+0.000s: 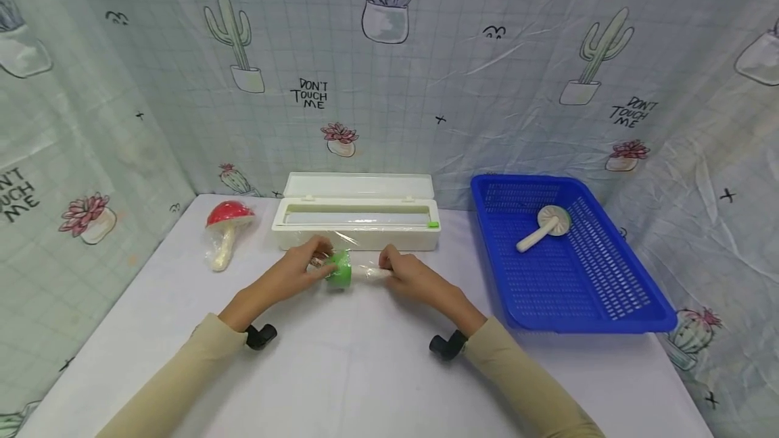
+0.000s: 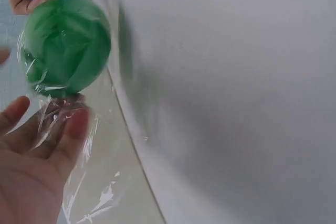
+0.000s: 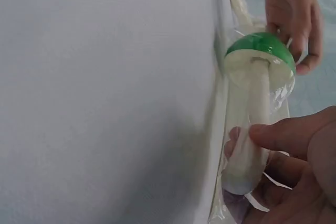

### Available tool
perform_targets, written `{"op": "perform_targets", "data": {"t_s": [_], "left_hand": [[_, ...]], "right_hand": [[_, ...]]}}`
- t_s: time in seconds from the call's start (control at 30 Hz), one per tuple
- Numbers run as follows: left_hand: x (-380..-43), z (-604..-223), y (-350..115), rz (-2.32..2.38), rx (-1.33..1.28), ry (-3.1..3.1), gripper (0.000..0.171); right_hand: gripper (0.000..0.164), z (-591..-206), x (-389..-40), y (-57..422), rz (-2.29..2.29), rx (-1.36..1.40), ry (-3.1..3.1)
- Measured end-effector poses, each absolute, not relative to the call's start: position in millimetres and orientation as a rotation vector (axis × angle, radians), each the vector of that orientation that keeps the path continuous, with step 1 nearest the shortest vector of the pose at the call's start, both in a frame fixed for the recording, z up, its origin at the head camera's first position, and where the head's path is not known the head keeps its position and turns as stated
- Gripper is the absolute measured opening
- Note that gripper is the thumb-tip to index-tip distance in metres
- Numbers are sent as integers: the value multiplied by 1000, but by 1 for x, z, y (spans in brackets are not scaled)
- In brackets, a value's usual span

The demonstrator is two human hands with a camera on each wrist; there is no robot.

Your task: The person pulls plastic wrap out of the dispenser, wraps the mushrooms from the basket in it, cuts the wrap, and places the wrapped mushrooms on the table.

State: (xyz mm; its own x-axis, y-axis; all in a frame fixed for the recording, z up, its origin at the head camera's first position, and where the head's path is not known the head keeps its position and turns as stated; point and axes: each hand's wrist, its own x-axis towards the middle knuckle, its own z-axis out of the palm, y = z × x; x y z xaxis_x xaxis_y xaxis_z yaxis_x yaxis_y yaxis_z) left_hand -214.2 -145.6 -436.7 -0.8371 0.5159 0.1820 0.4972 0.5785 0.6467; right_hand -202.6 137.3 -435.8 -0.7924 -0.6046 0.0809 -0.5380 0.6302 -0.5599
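Note:
A toy mushroom (image 1: 339, 269) with a green cap and pale stem lies sideways in front of the cling film dispenser (image 1: 359, 238), held above the table. Clear cling film (image 2: 102, 198) covers its cap and stem. My right hand (image 1: 416, 279) grips the wrapped stem (image 3: 257, 98) between thumb and fingers. Beside the top of the green cap (image 2: 68, 45), my left hand (image 1: 301, 268) pinches loose film with thumb and fingers. The dispenser's lid (image 1: 359, 186) stands raised, and a roll of film shows inside.
At the left stands a red-capped toy mushroom (image 1: 228, 222), its stem wrapped in film. On the right, a blue plastic basket (image 1: 590, 324) holds another pale-stemmed mushroom (image 1: 550, 222). Printed fabric (image 1: 462, 86) hangs behind and beside the white table (image 1: 341, 370).

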Motion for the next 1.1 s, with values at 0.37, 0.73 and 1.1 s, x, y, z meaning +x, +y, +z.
{"op": "perform_targets", "data": {"t_s": [0.37, 0.73, 1.1], "left_hand": [[-214, -432, -139, 1285, 773, 2775, 62], [-223, -420, -150, 1432, 700, 2627, 25], [-226, -419, -141, 1586, 517, 2881, 18]], "right_hand": [[21, -426, -211, 146, -1052, -974, 2735], [40, -419, -219, 162, -1029, -1160, 2852], [27, -411, -224, 164, -1211, -996, 2747]]}}
